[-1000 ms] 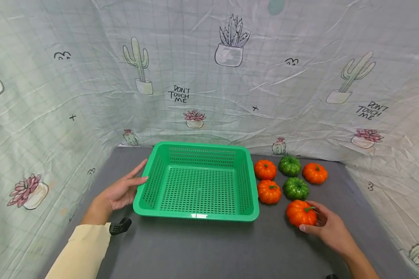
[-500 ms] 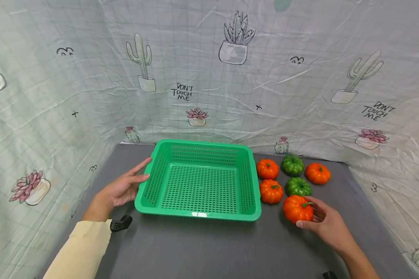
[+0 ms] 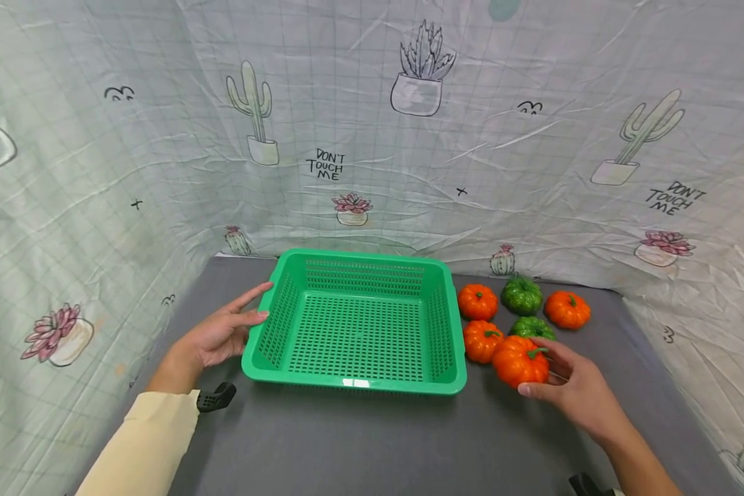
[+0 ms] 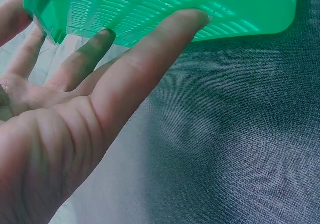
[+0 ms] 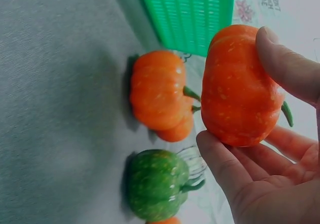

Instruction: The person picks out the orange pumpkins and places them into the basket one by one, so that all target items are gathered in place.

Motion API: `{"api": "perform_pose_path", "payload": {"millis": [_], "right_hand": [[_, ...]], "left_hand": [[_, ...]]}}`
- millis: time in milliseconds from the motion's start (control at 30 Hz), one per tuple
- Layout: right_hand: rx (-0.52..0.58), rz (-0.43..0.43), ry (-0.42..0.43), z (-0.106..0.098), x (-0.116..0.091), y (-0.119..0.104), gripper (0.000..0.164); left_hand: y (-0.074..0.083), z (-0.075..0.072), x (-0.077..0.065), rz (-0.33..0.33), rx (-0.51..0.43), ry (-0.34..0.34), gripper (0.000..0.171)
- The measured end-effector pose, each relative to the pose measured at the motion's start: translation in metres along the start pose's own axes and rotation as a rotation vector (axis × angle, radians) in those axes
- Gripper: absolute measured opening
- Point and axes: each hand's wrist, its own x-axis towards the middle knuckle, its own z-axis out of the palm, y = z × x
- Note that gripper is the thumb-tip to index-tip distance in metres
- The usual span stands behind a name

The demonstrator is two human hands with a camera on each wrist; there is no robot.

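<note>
My right hand grips an orange pumpkin between thumb and fingers. In the right wrist view the held pumpkin is off the table, its green stem pointing toward the palm. It partly covers a green pumpkin in the head view. At the left, my left hand touches the side of a green plastic basket. Its thumb and fingers lie fairly straight against the perforated wall in the left wrist view. Nothing lies inside the basket.
Right of the basket sit orange pumpkins and, farther right, another orange pumpkin. A second green pumpkin stands at the back. A printed cloth hangs behind the grey table.
My right hand has carried the orange pumpkin a little left and up, closer to the basket and over the front green pumpkin's edge. The left hand stays at the basket; the head view shifted slightly.
</note>
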Motion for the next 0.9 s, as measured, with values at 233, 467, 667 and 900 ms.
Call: {"api": "perform_pose_path", "payload": {"millis": [233,467,667,900], "right_hand": [[0.015,0.001,-0.021,0.0,0.004,-0.011,0.091],[0.039,-0.014,-0.049,0.002,0.012,-0.019,0.089],[0.057,-0.033,-0.061,0.005,0.018,-0.023,0.086],[0.039,-0.044,-0.069,0.009,0.025,-0.03,0.085]], "left_hand": [[-0.002,0.001,0.001,-0.002,-0.006,-0.009,0.079],[-0.002,0.0,0.0,-0.007,-0.011,-0.009,0.08],[-0.002,0.0,-0.001,-0.008,0.005,-0.004,0.081],[-0.001,0.001,0.0,-0.008,0.012,0.003,0.081]]}}
